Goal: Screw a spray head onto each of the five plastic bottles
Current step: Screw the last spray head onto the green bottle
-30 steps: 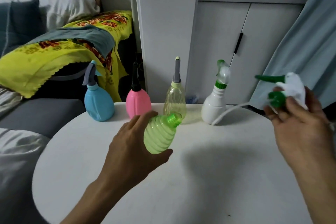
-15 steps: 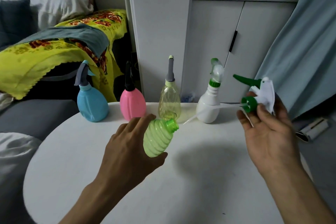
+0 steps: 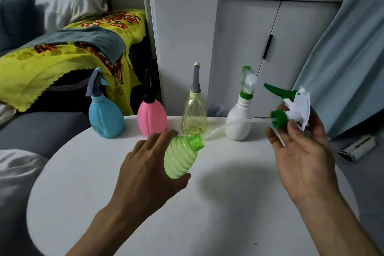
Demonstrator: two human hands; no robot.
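Observation:
My left hand [image 3: 145, 170] grips a ribbed light-green bottle [image 3: 179, 158], tilted with its open green neck pointing up and right. My right hand [image 3: 299, 147] holds a white spray head with green trigger and green collar [image 3: 291, 108] at the right. Its thin clear dip tube [image 3: 226, 128] slants down-left, the tip close beside the bottle's neck. Along the table's back stand a blue bottle [image 3: 106, 118], a pink bottle [image 3: 151, 117], a clear yellowish bottle [image 3: 194, 116] and a white bottle [image 3: 239, 124], each topped with a spray head.
The round white table [image 3: 207, 214] stands against a white cabinet [image 3: 245, 48]. A grey sofa with a yellow flowered blanket [image 3: 52, 54] lies at the left. A pale blue curtain [image 3: 349, 58] hangs at the right, with a small object on the floor [image 3: 357, 148] below it.
My right hand has brought the spray head leftward toward the green bottle, and the dip tube's tip now lies near the bottle's neck. My left hand keeps the bottle tilted.

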